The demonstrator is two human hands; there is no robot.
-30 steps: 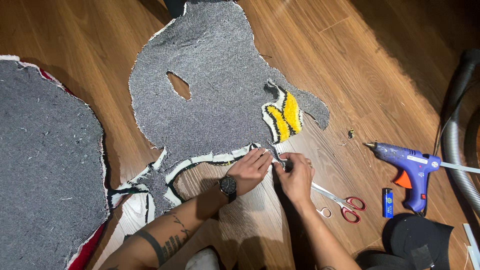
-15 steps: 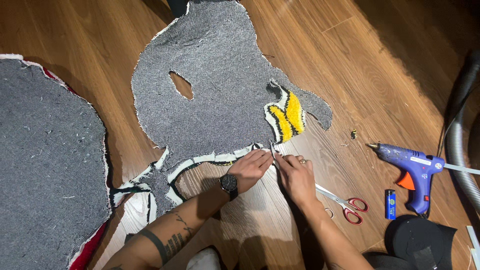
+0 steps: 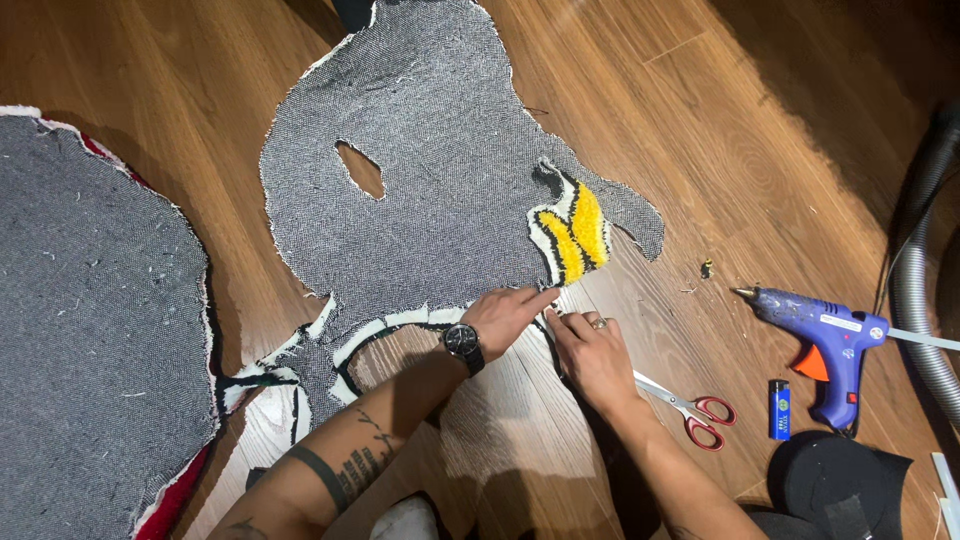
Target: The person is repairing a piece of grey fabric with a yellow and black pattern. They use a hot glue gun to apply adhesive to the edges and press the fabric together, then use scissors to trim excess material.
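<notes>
The grey rug backing [image 3: 440, 190] lay on the wooden floor [image 3: 720, 130]. At its near edge the left hand [image 3: 505, 315] pressed flat, its grip open, while the right hand [image 3: 590, 350] pinched the white trim [image 3: 548, 318]. Red-handled scissors [image 3: 690, 408] lay just right; farther right sat a blue glue gun [image 3: 825, 335] and small blue lighter [image 3: 780, 410].

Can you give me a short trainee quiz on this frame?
1. True or false: the glue gun lies on the wooden floor, untouched by either hand.
2. Which edge of the grey rug do the left hand and right hand meet at: A top, B lower, C far left?
3. What colour are the handles of the scissors?

Key: 1 true. 2 B, just below the folded-over yellow patch. 3 red.
</notes>
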